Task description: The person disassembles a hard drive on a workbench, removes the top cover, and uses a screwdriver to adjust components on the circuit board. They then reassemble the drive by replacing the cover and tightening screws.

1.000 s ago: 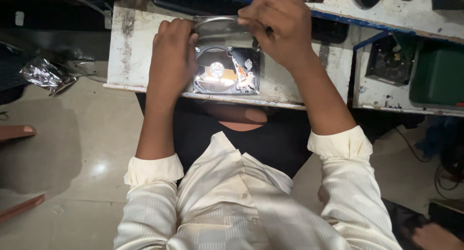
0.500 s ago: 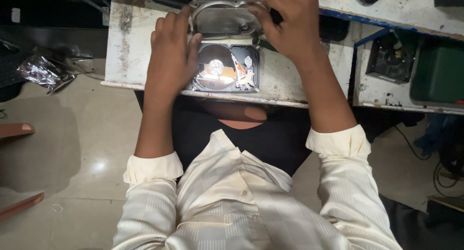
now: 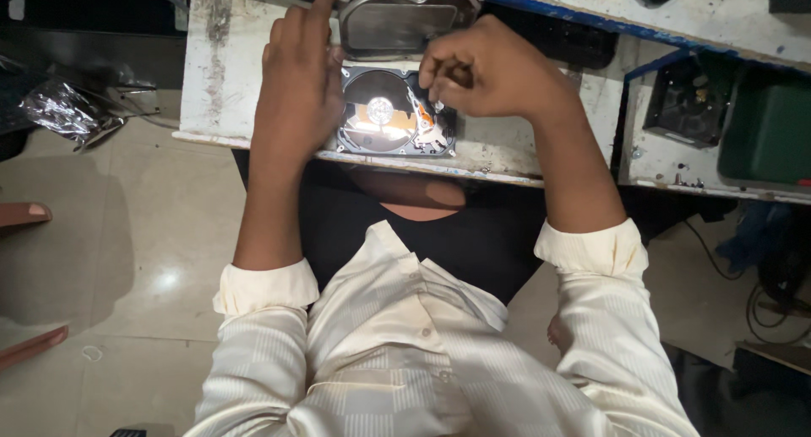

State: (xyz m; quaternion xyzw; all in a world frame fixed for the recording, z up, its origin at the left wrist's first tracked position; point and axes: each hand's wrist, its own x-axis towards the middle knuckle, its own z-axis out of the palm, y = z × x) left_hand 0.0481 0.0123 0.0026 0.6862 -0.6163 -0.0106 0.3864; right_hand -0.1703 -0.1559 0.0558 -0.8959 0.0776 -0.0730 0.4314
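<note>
My right hand (image 3: 490, 73) has its grip pinched narrow over the corner of the open hard drive (image 3: 395, 111); I cannot tell if it holds a tiny part or tool. My left hand (image 3: 296, 82) lies flat and open on the drive's left side, pressing it down. The drive sits near the front edge of the table (image 3: 211, 82). Its metal lid (image 3: 405, 19) lies just behind it. I think a finger could slip and scratch the shiny disc (image 3: 378, 109). A push could also slide the drive off the edge.
</note>
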